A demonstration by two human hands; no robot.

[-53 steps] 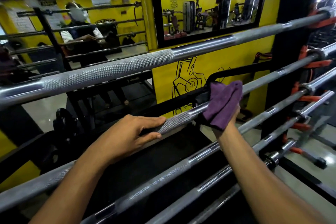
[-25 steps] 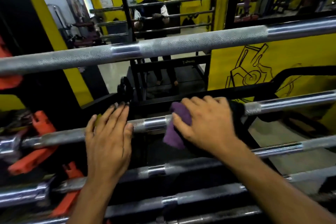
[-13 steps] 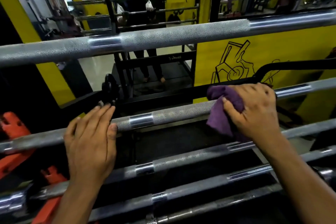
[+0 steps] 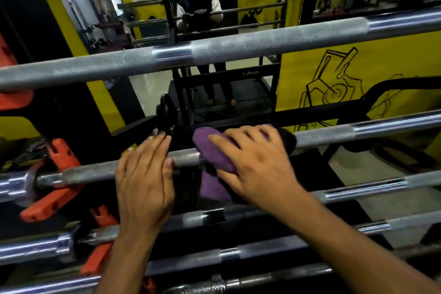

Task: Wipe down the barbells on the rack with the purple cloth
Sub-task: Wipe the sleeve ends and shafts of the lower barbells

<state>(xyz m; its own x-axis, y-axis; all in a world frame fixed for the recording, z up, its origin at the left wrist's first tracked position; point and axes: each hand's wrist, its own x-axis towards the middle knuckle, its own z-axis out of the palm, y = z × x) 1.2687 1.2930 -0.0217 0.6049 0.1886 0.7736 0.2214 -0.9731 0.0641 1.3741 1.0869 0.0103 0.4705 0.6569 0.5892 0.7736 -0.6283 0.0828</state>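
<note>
The soft purple cloth [image 4: 216,155] is draped over the second barbell [image 4: 334,135] from the top, a round steel shaft with knurled bands, and hangs in a fold below it. The right hand [image 4: 256,162] curls over the cloth and clamps it round that bar. Just left of the cloth, the left hand [image 4: 145,174] lies flat on the same bar, fingers straight, holding nothing; orange rack hooks [image 4: 58,174] sit farther left.

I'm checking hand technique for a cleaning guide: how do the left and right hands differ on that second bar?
The left hand lies bare on the bar, fingers straight; the right hand curls round the purple cloth wrapped over it. The left hand sits nearer the orange hook; the right hand sits further along the bar. Both are on the same bar, side by side.
</note>
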